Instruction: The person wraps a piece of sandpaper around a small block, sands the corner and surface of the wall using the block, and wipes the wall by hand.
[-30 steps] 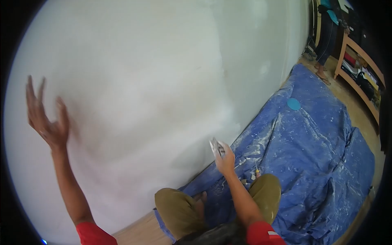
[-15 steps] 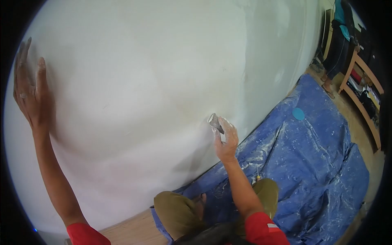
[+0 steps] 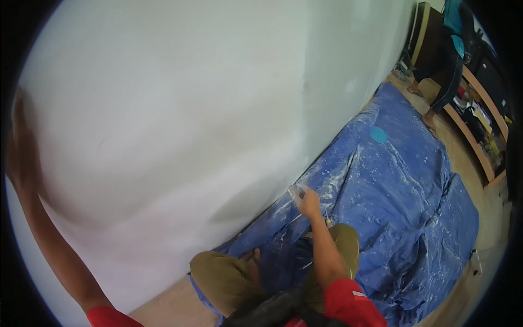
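A pale wall (image 3: 180, 109) with a greenish-grey section on its right fills the left and middle of the view. My left hand (image 3: 22, 150) is up at the far left edge against the wall, dim and partly cut off, so its fingers are hard to make out. Low at the wall's foot, above the blue sheet (image 3: 403, 201), my right hand (image 3: 306, 200) is closed around a small greyish sanding piece (image 3: 297, 192). That piece is blurred, and white dust coats the fingers.
A light blue disc (image 3: 378, 134) lies on the dusty, wrinkled sheet. At the upper right another person (image 3: 449, 65) stands beside a wooden shelf (image 3: 469, 139) full of items. My bent knees (image 3: 218, 278) are at the bottom, over wooden flooring (image 3: 174, 308).
My right hand rose along the wall, then dropped back with the piece in it. My left hand moved to the far left edge. The other person's legs have moved apart.
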